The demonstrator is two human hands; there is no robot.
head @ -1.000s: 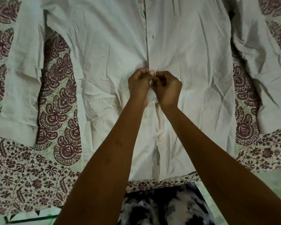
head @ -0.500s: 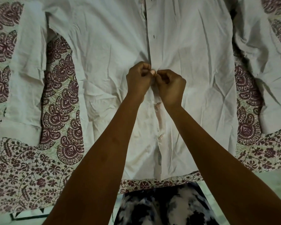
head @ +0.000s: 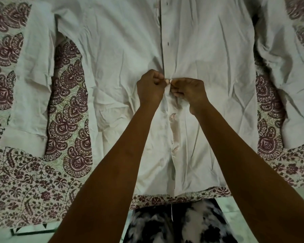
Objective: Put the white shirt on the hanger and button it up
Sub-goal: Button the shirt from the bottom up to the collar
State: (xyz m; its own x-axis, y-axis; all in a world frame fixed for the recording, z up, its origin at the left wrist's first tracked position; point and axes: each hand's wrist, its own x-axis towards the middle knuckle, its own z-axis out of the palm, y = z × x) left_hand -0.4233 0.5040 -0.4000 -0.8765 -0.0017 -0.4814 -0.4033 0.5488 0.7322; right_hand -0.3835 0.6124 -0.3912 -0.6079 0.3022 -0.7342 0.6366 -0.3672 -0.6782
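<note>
The white shirt (head: 112,71) lies flat, front up, hem at the near edge of the patterned bedspread (head: 30,186). My left hand (head: 150,88) and right hand (head: 189,92) pinch the placket mid-front around one button (head: 170,81). Two lower buttons are fastened; upper holes remain open (hanger not visible).

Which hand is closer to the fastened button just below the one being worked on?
Right. The right hand pinches the placket just above and slightly right of that button, its heel close by. The left hand grips the shirt higher up and further left.
</note>
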